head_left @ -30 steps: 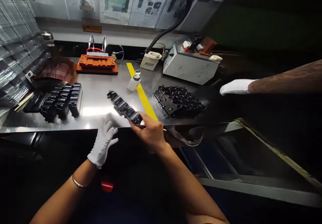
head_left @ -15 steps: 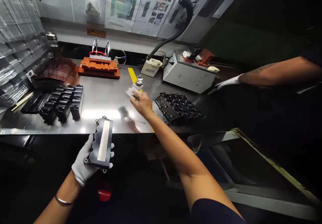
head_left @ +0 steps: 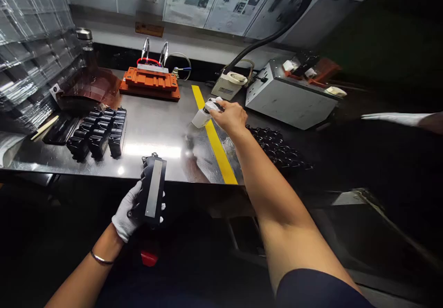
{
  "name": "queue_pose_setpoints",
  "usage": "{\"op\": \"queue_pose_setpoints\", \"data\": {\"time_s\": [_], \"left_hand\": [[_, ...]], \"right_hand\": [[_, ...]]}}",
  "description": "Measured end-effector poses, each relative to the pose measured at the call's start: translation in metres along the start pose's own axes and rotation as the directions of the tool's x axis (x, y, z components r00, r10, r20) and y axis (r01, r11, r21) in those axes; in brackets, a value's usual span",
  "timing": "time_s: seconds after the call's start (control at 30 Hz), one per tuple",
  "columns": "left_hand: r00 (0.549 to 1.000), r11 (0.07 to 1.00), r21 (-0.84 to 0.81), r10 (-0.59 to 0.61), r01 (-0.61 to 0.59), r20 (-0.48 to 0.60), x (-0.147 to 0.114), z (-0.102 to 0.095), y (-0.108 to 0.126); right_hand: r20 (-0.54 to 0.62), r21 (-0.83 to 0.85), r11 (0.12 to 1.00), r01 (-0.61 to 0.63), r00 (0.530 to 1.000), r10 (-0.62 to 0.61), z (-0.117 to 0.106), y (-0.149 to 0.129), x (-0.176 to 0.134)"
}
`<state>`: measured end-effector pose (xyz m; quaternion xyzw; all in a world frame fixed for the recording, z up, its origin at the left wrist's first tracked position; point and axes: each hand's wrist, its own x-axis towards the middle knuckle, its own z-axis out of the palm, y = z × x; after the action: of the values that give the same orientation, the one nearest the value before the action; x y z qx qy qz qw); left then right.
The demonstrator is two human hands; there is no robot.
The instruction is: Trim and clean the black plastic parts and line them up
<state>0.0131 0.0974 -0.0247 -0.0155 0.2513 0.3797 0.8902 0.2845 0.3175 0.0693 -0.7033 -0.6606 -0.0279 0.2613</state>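
My left hand (head_left: 126, 215), in a white glove, is closed around a black plastic housing (head_left: 141, 202) with a scalloped side and a pale strip (head_left: 154, 189) along its face. The housing is held upright just off the bench's front edge. My bare right hand (head_left: 232, 115) reaches over the bench with a crumpled white wipe (head_left: 213, 103) pinched in its fingers. Wipe and fingers are at the top of a small white dispenser bottle (head_left: 200, 118), which leans. Whether the fingers press on the bottle's top is hidden.
Black housings (head_left: 98, 135) stand in rows at left, beside a brown translucent sheet (head_left: 88, 89). An orange fixture (head_left: 150, 82) sits at the back. More black parts (head_left: 277, 146) and a grey metal box (head_left: 287, 96) lie right of the yellow tape (head_left: 219, 156). A co-worker's gloved hand (head_left: 392, 118) shows at far right.
The view has shifted, so the bench items sit further left or right than before. My right hand with the wipe has come onto the dispenser bottle, which now leans. The housing stays in my left hand.
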Motion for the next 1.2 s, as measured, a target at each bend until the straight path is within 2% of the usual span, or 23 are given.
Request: {"op": "queue_pose_setpoints", "data": {"time_s": [0.07,0.1,0.17,0.2,0.23,0.3,0.4,0.5,0.6,0.7,0.8,0.93,1.03,1.07,1.2], "left_hand": [[1.000,1.000,-0.014,-0.016,0.016,0.012,0.001,-0.001,0.001],[1.000,1.000,-0.019,-0.022,0.022,0.013,0.002,-0.001,0.001],[1.000,1.000,-0.016,-0.023,0.023,-0.003,0.002,-0.003,0.001],[1.000,1.000,-0.009,-0.016,0.016,-0.015,0.003,-0.005,0.001],[1.000,1.000,-0.001,-0.008,0.008,-0.027,0.003,-0.006,0.001],[0.999,1.000,0.010,0.000,0.001,-0.044,0.002,-0.008,0.002],[0.998,1.000,0.021,0.010,-0.009,-0.058,0.002,-0.008,0.003],[0.999,1.000,0.029,0.014,-0.012,-0.044,0.002,-0.008,0.004],[0.999,1.000,0.021,0.001,-0.001,-0.037,0.002,-0.007,0.004],[0.999,1.000,0.023,0.007,-0.006,-0.048,0.002,-0.007,0.004],[0.999,0.999,0.040,0.023,-0.021,-0.048,0.003,-0.006,0.005],[0.999,0.998,0.059,0.019,-0.018,-0.027,0.004,-0.004,0.006],[1.000,0.998,0.059,0.019,-0.019,-0.001,0.005,-0.005,0.006],[1.000,0.998,0.062,0.016,-0.017,0.016,0.005,-0.006,0.007],[0.997,0.997,0.070,0.009,-0.014,0.070,0.006,-0.011,0.010]], "right_hand": [[0.080,0.018,0.997,0.074,0.994,-0.075,0.002,-0.025,-0.053],[0.141,0.050,0.988,0.146,0.978,-0.152,0.006,-0.036,-0.082],[0.268,0.140,0.931,0.337,0.893,-0.363,0.016,-0.050,-0.135],[0.273,0.138,0.930,0.341,0.890,-0.366,0.021,-0.054,-0.156],[0.256,0.123,0.947,0.297,0.913,-0.319,0.025,-0.057,-0.172],[0.215,0.102,0.964,0.245,0.941,-0.262,0.030,-0.058,-0.189],[0.208,0.100,0.963,0.250,0.941,-0.266,0.031,-0.059,-0.188],[0.205,0.041,0.976,0.214,0.954,-0.218,0.030,-0.061,-0.181],[0.221,0.030,0.962,0.273,0.936,-0.272,0.028,-0.064,-0.180],[0.225,0.005,0.963,0.269,0.938,-0.263,0.026,-0.066,-0.182],[0.259,-0.002,0.952,0.305,0.920,-0.294,0.024,-0.067,-0.184],[0.271,-0.031,0.967,0.253,0.933,-0.236,0.022,-0.071,-0.185],[0.301,0.001,0.957,0.289,0.913,-0.276,0.025,-0.071,-0.181],[0.310,0.007,0.960,0.281,0.912,-0.269,0.027,-0.068,-0.178],[0.296,-0.034,0.996,0.084,0.953,-0.071,0.037,-0.046,-0.151]]}}
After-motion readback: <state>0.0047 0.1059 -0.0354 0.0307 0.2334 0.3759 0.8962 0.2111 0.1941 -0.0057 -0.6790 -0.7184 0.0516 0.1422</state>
